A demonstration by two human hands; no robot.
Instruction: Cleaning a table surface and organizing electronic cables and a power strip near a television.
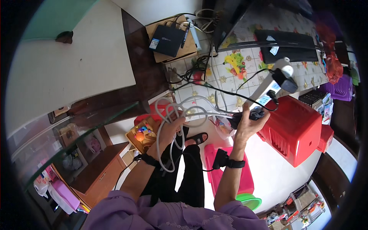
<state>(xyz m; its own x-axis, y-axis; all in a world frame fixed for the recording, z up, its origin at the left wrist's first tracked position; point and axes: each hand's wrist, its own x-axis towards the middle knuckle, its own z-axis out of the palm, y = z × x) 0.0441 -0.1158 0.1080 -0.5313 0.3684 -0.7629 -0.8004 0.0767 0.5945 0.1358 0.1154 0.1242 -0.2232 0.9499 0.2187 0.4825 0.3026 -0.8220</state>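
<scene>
My left hand holds loose loops of a white power cable. My right hand grips the lower end of a white power strip, together with some black material at that end. The strip is raised and tilted over the edge of the table. A black plug and a black power adapter sit in its sockets, and black cords run from them to the left. The white cable stretches from the strip to the loops at my left hand.
A tiled-pattern tablecloth carries tangled black cords, a black box and a screen's lower edge. Red plastic stools stand to the right. Below are a pink stool, a green basin and a glass edge at left.
</scene>
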